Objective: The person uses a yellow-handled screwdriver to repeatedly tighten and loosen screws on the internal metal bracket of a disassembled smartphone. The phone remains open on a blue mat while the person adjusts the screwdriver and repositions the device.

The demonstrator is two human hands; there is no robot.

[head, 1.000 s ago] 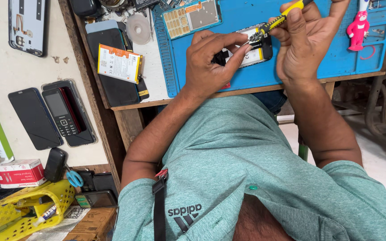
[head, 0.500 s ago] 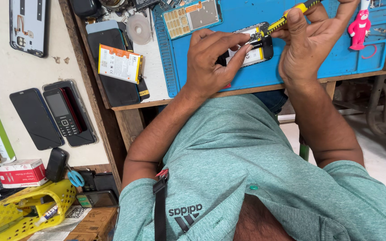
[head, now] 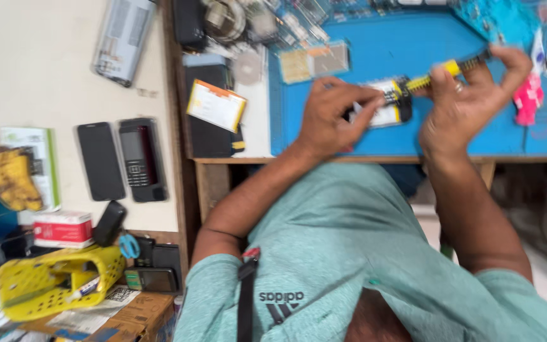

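Note:
A small opened phone (head: 384, 109) with a white and black inside lies on the blue work mat (head: 375, 60). My left hand (head: 333, 120) rests on it and pins its left end with the fingertips. My right hand (head: 466, 104) grips a yellow and black screwdriver (head: 441, 71), whose tip meets the phone's right end. Both forearms reach over the wooden table edge (head: 375, 159) from my grey-green shirt (head: 349, 253). The fingers hide much of the phone.
A pink figure (head: 528, 100) stands at the mat's right. A black case with an orange-edged card (head: 216, 104), round parts and small boards lie left of the mat. Two dark phones (head: 121, 161), a red box (head: 63, 229) and a yellow basket (head: 55, 278) sit lower left.
Both hands stay on the phone and the screwdriver. The right hand's fingers have shifted slightly along the screwdriver handle. The picture is now blurred.

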